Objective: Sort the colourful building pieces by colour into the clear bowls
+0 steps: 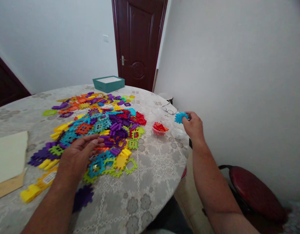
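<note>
My right hand (195, 126) is raised near the table's right edge, pinching a blue gear-edged plastic building piece (181, 117) between thumb and fingers. Below that piece stands a clear bowl (178, 132). To its left is a small bowl of red and orange pieces (160, 128). My left hand (79, 153) reaches over the front of a large pile of coloured building pieces (101, 123), its fingers extended beside purple tube-like pieces (108, 141). Whether those fingertips touch the pieces is unclear.
A teal box (109, 84) stands at the table's back. Glasses (170, 111) lie near the right edge. Pale sheets or boards (9, 157) rest on the left side of the patterned tablecloth (159, 165). A dark red chair (257, 191) stands at the lower right.
</note>
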The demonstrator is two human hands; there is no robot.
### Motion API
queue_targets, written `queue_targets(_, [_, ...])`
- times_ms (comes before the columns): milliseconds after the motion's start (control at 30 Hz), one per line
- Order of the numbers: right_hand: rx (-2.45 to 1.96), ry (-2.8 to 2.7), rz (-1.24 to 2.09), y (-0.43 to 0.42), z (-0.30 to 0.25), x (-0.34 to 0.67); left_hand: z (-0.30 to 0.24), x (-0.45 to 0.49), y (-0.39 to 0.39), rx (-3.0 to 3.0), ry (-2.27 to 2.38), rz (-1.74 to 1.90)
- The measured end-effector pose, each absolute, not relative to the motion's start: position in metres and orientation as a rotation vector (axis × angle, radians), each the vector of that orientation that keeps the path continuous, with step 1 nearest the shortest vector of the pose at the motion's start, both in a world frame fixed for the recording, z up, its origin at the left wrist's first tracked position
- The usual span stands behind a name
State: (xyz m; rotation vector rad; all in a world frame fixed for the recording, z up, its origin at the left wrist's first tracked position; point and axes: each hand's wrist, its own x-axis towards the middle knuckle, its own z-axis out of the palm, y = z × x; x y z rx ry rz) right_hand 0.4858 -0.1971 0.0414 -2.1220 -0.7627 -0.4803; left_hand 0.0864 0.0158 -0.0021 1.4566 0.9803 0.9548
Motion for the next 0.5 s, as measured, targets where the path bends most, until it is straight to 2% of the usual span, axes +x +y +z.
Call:
queue_targets(233, [-2.735, -0.896, -0.451, -0.200, 0.026, 0.500, -0.008, 0.084, 0.024, 1.368, 0.995, 0.955])
queue_targets(367, [-2.789, -0.995, -0.377, -0.200, 0.016, 0.499, -0.005, 0.080, 0.026, 1.283, 0.978, 1.122])
queue_targets(500, [-2.660, -1.051, -0.179, -0.201, 0.005, 0.507, -0.005, 0.079, 0.027, 1.220, 0.948, 1.184])
